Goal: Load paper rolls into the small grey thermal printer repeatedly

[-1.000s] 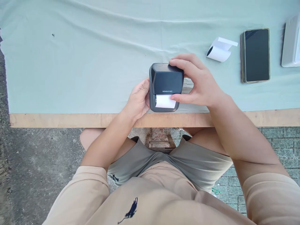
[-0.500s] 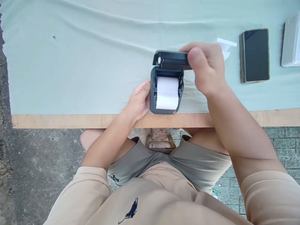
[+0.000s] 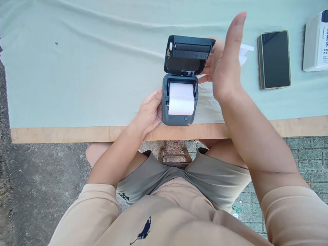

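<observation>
Dark grey, box-shaped plastic printer [image 3: 178,120], lid up, is at the front edge of a wooden tabletop [image 3: 89,85] spread with pale green cloth; whether it rests there or is lifted cannot be told. So near the edge, it could drop if the grip slackened. The right hand [image 3: 227,71], thumb raised, spreads beside the lid, pinching nothing; contact is unclear. The left hand [image 3: 150,111] grasps the printer's left side. The black hinged lid [image 3: 189,53] might fall shut if nudged. The white paper roll [image 3: 181,99], lying inside, could slip out should the printer tip.
</observation>
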### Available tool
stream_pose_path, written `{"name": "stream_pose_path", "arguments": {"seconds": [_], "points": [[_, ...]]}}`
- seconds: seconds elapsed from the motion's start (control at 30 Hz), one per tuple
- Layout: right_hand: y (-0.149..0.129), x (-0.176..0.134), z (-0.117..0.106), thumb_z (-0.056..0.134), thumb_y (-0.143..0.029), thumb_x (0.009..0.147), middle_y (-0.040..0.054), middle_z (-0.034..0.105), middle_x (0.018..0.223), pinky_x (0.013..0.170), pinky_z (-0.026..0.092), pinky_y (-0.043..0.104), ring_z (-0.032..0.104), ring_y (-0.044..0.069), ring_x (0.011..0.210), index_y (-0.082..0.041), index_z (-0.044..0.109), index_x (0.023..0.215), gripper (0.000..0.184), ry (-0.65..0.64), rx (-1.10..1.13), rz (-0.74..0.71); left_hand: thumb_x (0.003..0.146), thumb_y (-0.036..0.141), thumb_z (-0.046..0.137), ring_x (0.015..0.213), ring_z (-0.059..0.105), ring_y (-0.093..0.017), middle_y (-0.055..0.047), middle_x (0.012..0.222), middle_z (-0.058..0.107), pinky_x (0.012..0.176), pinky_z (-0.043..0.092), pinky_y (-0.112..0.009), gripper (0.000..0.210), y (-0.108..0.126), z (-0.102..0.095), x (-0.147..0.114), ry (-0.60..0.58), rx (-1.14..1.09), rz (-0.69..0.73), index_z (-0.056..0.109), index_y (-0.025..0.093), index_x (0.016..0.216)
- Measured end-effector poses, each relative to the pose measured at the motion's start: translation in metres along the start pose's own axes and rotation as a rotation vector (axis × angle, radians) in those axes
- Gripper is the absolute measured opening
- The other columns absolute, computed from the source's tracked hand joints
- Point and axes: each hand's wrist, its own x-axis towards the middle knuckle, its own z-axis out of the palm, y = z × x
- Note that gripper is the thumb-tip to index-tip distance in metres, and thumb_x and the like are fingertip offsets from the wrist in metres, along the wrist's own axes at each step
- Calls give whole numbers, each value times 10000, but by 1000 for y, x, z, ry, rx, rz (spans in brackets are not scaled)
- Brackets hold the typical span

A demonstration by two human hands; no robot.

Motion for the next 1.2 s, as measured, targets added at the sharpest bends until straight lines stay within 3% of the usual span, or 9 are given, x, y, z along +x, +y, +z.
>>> {"name": "stream_pose_path", "arguments": {"seconds": [0.1, 0.2, 0.33, 0.47, 0.6, 0.83, 0.97, 1.07, 1.2], "points": [[-15, -13, -8, 181, -636, 1080, 125, 720, 1083, 599, 558, 404, 731, 279, 883, -279, 653, 1020, 594, 315, 207, 102, 1082, 294, 595, 963, 836, -156, 13, 839, 789, 810, 689, -236, 268, -2, 0, 2, 19, -6, 5, 750, 189, 890], [-31, -32, -16, 563, -467, 1024, 50, 647, 854, 704, 525, 403, 648, 230, 776, -279, 558, 789, 301, 510, -119, -369, 1072, 338, 619, 982, 837, -179, 3, 846, 787, 838, 695, -270, 249, -2, 0, 2, 32, 10, 7, 734, 193, 905], [-44, -45, -12, 557, -340, 964, 29, 741, 824, 623, 411, 401, 681, 235, 774, -272, 674, 823, 196, -2, -515, -444, 1096, 327, 563, 958, 833, -174, -4, 862, 792, 845, 692, -278, 261, 0, 4, 1, 36, 26, -7, 735, 195, 950], [-44, -42, -4, 588, -381, 956, 43, 815, 1061, 557, 281, 416, 707, 296, 909, -296, 733, 942, 169, -190, -741, -296, 1104, 283, 529, 908, 825, -142, 10, 829, 780, 814, 689, -238, 285, 1, 6, -1, 41, -1, 3, 725, 193, 917], [-39, -40, -2, 612, -381, 948, 59, 801, 956, 539, 237, 406, 676, 281, 792, -295, 692, 882, 134, -222, -782, -274, 1082, 283, 588, 772, 795, -104, 28, 802, 766, 793, 688, -213, 238, -1, 3, 0, 17, -14, 15, 714, 195, 900], [-50, -37, 3, 599, -274, 879, 88, 710, 742, 532, 230, 354, 650, 272, 663, -237, 573, 763, 125, -291, -973, -240, 1084, 308, 571, 1033, 834, -189, -28, 852, 787, 923, 697, -266, 256, 1, 4, -2, -38, 51, -9, 722, 191, 915], [-58, -35, 3, 620, -295, 852, 96, 749, 812, 544, 255, 390, 701, 328, 740, -258, 672, 868, 66, -315, -1005, -169, 1081, 319, 591, 1080, 831, -196, -23, 890, 798, 959, 696, -291, 226, 1, 5, -2, 7, 35, -6, 734, 195, 957], [-61, -35, -7, 689, -285, 785, 62, 753, 809, 576, 349, 427, 684, 305, 724, -289, 737, 964, 186, -266, -836, -138, 1074, 322, 614, 1034, 835, -182, -6, 874, 790, 927, 694, -279, 214, 0, 4, -1, 49, 26, -6, 731, 193, 950], [-60, -40, -27, 714, -293, 746, -9, 727, 752, 643, 515, 419, 671, 224, 669, -299, 769, 917, 179, -193, -256, -114, 1080, 300, 602, 857, 826, -129, 29, 840, 790, 741, 677, -209, 228, -2, 1, 1, 37, 2, 10, 744, 197, 935]]}}
